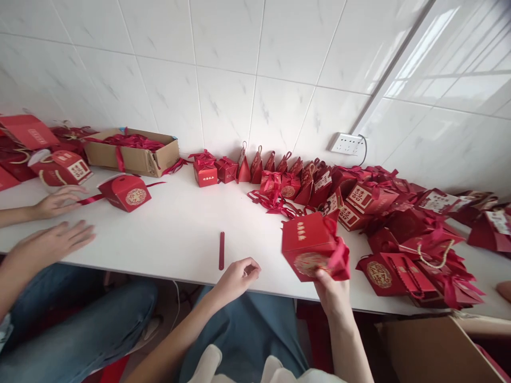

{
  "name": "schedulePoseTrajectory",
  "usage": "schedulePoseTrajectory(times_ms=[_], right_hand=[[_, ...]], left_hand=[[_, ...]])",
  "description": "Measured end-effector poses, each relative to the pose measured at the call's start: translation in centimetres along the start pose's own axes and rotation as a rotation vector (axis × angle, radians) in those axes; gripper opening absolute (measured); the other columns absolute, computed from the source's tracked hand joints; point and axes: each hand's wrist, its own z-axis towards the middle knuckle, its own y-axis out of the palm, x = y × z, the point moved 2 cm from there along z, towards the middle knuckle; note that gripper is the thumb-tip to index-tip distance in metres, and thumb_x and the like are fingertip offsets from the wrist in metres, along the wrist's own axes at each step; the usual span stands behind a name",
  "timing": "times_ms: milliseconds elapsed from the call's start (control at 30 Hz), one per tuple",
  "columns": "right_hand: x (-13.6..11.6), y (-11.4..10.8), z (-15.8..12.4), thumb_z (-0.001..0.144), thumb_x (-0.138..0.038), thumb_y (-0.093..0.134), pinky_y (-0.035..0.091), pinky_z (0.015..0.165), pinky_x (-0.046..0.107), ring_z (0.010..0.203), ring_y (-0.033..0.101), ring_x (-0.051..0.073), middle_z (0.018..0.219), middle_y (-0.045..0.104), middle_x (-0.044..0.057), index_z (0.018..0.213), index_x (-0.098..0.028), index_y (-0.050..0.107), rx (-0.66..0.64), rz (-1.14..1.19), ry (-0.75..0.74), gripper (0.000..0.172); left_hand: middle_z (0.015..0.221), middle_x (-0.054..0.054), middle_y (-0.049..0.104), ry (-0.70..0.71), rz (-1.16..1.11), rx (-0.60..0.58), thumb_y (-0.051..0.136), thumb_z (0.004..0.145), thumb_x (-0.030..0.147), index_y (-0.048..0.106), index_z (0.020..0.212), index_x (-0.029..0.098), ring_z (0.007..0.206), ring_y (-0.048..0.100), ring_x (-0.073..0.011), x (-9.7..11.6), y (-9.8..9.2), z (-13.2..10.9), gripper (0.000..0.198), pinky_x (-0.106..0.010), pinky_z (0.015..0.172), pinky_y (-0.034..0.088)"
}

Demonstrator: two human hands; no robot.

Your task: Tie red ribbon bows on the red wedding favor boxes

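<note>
Ribbons [133, 140] in carton [138, 163], box [302, 239] in right hand [332, 294]

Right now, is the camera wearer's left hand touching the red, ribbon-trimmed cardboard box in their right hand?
Apart. The head view shows white tabletop between the left hand and the red box.

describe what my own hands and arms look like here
Your left hand and right hand are both bare, with no gloves, watch or bracelet visible. The forearms show no sleeves. Off-white fabric appears at the bottom edge, above blue-grey clothing.
</note>
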Motion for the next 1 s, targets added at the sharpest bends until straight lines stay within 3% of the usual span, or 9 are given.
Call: schedulePoseTrajectory(times_ms=[100, 200, 333, 433, 567, 667, 800, 1000], right_hand=[[-0.6, -1.2, 0.3, 0.080, -0.071, 0.034, 0.048, 0.090, 0.056, 0.114, 0.055, 0.032, 0.132, 0.049, 0.013, 0.145, -0.028, 0.017, -0.006, 0.199, 0.018, 0.080], [-1.8, -1.7, 0.2, 0.079, -0.076, 0.014, 0.043, 0.094, 0.061, 0.116, 0.054, 0.033, 0.130, 0.050, 0.013, 0.146, -0.027, 0.017, -0.032, 0.342, 0.048, 0.083], [-2.5, -1.7, -0.1, 0.075, -0.081, 0.014, 0.037, 0.099, 0.063, 0.117, 0.052, 0.034, 0.124, 0.052, 0.015, 0.146, -0.025, 0.019, -0.036, 0.385, 0.054, 0.090], [-1.7, -2.7, -0.2, 0.077, -0.078, 0.020, 0.043, 0.092, 0.063, 0.112, 0.055, 0.034, 0.116, 0.056, 0.014, 0.143, -0.029, 0.024, 0.051, 0.339, 0.057, 0.082], [-1.7, -5.5, -0.9, 0.075, -0.065, 0.053, 0.051, 0.083, 0.054, 0.100, 0.060, 0.030, 0.109, 0.058, 0.011, 0.135, -0.029, 0.033, 0.193, -0.003, -0.014, 0.073], [-3.4, -8.1, -2.5, 0.060, -0.044, 0.078, 0.048, 0.090, 0.050, 0.109, 0.054, 0.030, 0.119, 0.052, 0.010, 0.133, -0.029, 0.034, 0.339, -0.415, -0.059, 0.087], [-6.1, -11.9, -5.5, 0.058, -0.038, 0.078, 0.049, 0.089, 0.046, 0.116, 0.049, 0.030, 0.130, 0.043, 0.011, 0.137, -0.029, 0.028, 0.533, -0.708, -0.088, 0.094], [-10.2, -20.2, -9.7, 0.052, -0.047, 0.079, 0.050, 0.081, 0.051, 0.102, 0.059, 0.033, 0.120, 0.052, 0.015, 0.140, -0.021, 0.024, 0.861, -0.975, -0.051, 0.107]], left_hand=[[0.087, -0.003, 0.067, 0.077, 0.070, 0.006, 0.045, 0.084, 0.030, 0.061, 0.083, 0.020, 0.077, 0.060, -0.0162, 0.2, 1.3, 1.4, 0.019, -0.029, 0.073, 0.049], [0.089, -0.004, 0.066, 0.223, 0.160, 0.032, 0.045, 0.084, 0.023, 0.060, 0.083, 0.020, 0.085, 0.059, -0.0177, 0.1, 2.7, 3.0, 0.016, -0.032, 0.078, 0.050], [0.083, -0.005, 0.065, 0.326, 0.222, 0.008, 0.045, 0.081, 0.016, 0.059, 0.080, 0.019, 0.089, 0.057, -0.0206, -0.6, 3.9, 4.3, 0.014, -0.037, 0.080, 0.050], [0.083, -0.006, 0.064, 0.347, 0.225, -0.002, 0.044, 0.081, 0.015, 0.059, 0.080, 0.019, 0.089, 0.057, -0.0207, -1.0, 3.9, 4.4, 0.015, -0.038, 0.079, 0.050], [0.083, -0.005, 0.063, 0.385, 0.246, 0.016, 0.043, 0.082, 0.016, 0.058, 0.081, 0.020, 0.088, 0.058, -0.0201, -1.2, 3.5, 4.2, 0.015, -0.037, 0.079, 0.051], [0.082, -0.005, 0.065, 0.420, 0.265, 0.030, 0.044, 0.082, 0.020, 0.059, 0.081, 0.020, 0.087, 0.059, -0.0208, -1.4, 3.4, 4.5, 0.015, -0.038, 0.080, 0.051], [0.081, -0.005, 0.066, 0.452, 0.301, 0.037, 0.045, 0.082, 0.026, 0.059, 0.080, 0.021, 0.086, 0.061, -0.0219, -1.7, 3.4, 5.1, 0.015, -0.037, 0.079, 0.051], [0.083, -0.005, 0.068, 0.482, 0.380, 0.019, 0.045, 0.083, 0.032, 0.060, 0.082, 0.021, 0.085, 0.062, -0.0219, -2.0, 3.1, 5.6, 0.019, -0.033, 0.075, 0.053]])
